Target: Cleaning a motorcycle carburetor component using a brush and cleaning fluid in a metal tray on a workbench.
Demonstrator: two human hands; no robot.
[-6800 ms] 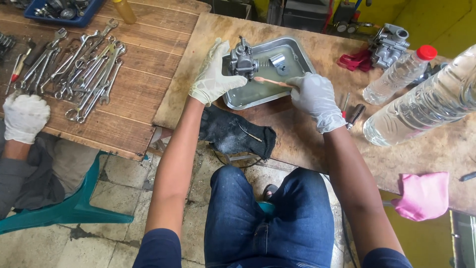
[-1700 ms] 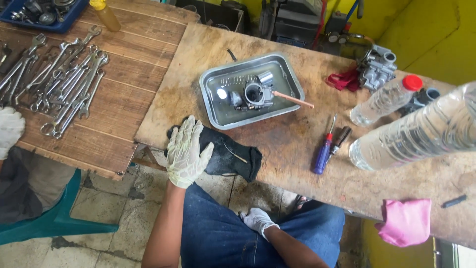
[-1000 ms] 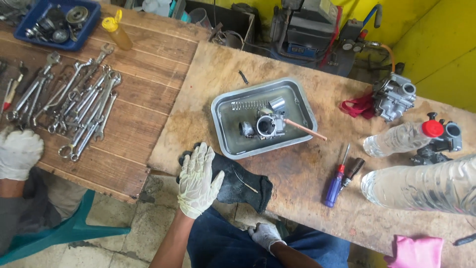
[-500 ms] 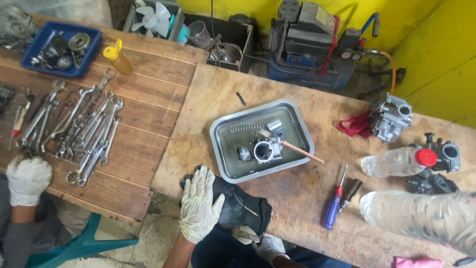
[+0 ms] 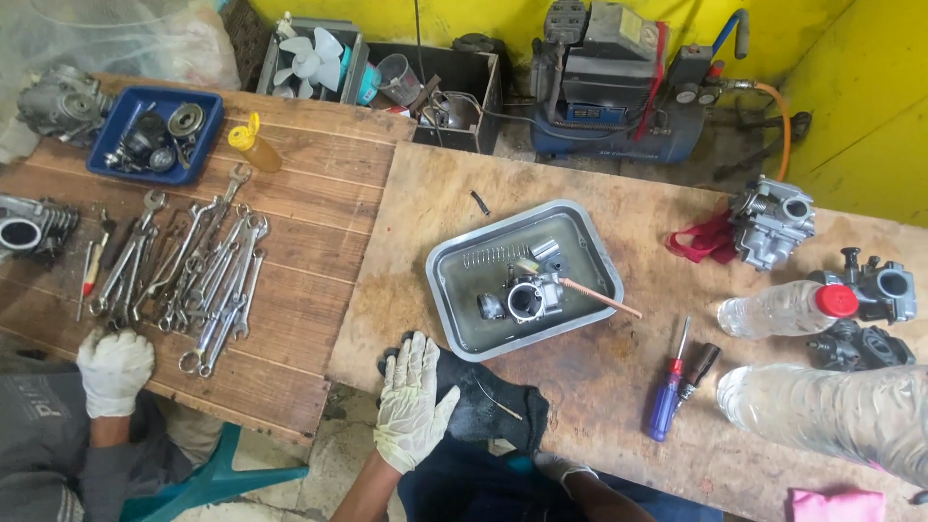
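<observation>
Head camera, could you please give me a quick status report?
Left hand flat on black cloth. Right hand low, empty. Carburetor in metal tray, untouched. Nothing between.

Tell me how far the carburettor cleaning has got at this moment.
Done: the carburettor body, a spring and small parts lie apart in the metal tray, with a brush resting there. In hand: nothing gripped; the left hand lies flat on a black cloth, the right hand is below the table edge. Left: reassembly; the screwdrivers lie unused.
</observation>
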